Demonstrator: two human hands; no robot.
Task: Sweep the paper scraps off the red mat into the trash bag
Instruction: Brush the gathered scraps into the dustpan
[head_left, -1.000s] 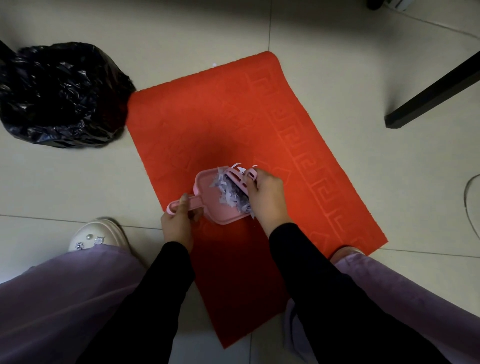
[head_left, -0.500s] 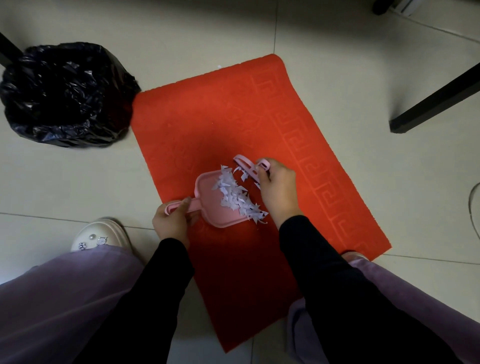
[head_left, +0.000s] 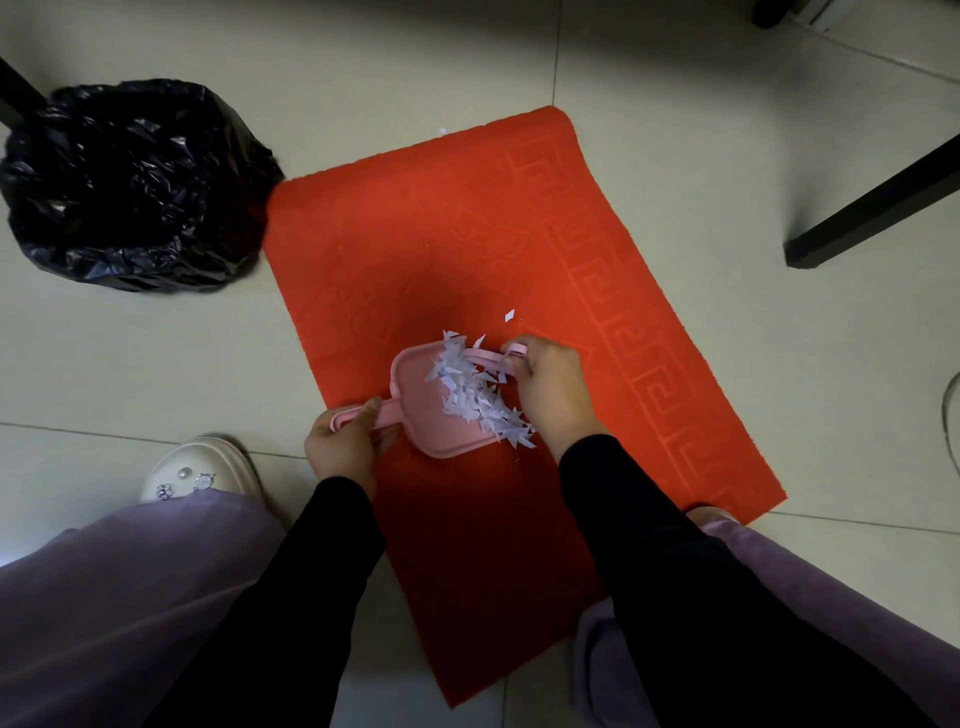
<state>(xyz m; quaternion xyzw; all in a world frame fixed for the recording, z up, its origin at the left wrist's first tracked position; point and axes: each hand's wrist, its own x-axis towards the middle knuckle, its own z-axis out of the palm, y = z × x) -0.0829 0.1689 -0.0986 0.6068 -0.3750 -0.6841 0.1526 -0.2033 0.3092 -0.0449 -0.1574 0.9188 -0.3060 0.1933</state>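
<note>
Scraps (head_left: 478, 402) at dustpan (head_left: 418, 397) edge, mat (head_left: 415, 249) ctr

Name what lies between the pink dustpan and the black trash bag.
Head view: only bare red mat, then a sliver of floor tile, between dustpan and trash bag.

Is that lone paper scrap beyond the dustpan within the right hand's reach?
Probably yes. The lone scrap lies on bare red mat just ahead of the right hand, nothing between them; the hand grips the pink brush, so it would likely sweep rather than pick.
</note>
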